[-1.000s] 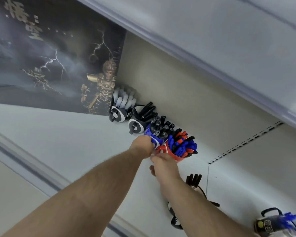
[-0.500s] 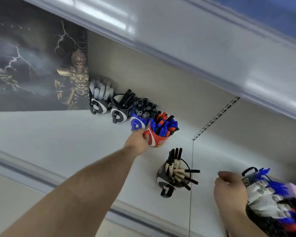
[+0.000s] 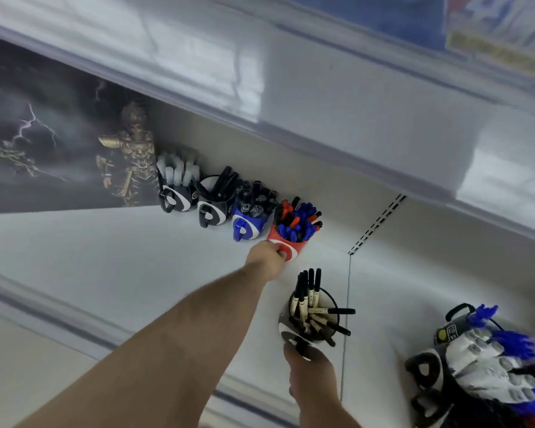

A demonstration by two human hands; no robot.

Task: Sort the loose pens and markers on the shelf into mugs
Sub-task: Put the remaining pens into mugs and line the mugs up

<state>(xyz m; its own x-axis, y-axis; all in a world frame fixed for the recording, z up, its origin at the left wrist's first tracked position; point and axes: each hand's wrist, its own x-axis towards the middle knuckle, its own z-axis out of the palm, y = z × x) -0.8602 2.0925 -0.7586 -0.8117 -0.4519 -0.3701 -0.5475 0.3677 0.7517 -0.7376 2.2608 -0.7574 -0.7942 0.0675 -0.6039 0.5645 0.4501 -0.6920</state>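
White shelf (image 3: pixel 112 261) w/ dark lightning poster (image 3: pixel 44 143) at back left. Row of 4 mugs along back wall, all full of pens/markers: 2 black, blue mug (image 3: pixel 247 225), red mug (image 3: pixel 286 244). Left hand (image 3: pixel 267 257) grips red mug's handle side, fingers curled on it. Right hand (image 3: pixel 311 366) pinches handle of black mug (image 3: pixel 303 332) w/ beige markers, nearer front edge, apart from the row

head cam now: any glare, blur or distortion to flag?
Head view: bright glare streaks the glossy white upper shelf edge; motion blur smears the cluster of white and blue markers at lower right; the red mug of blue and red pens and black mug of beige markers stay fairly sharp; wide-angle tilt skews the shelf lines.
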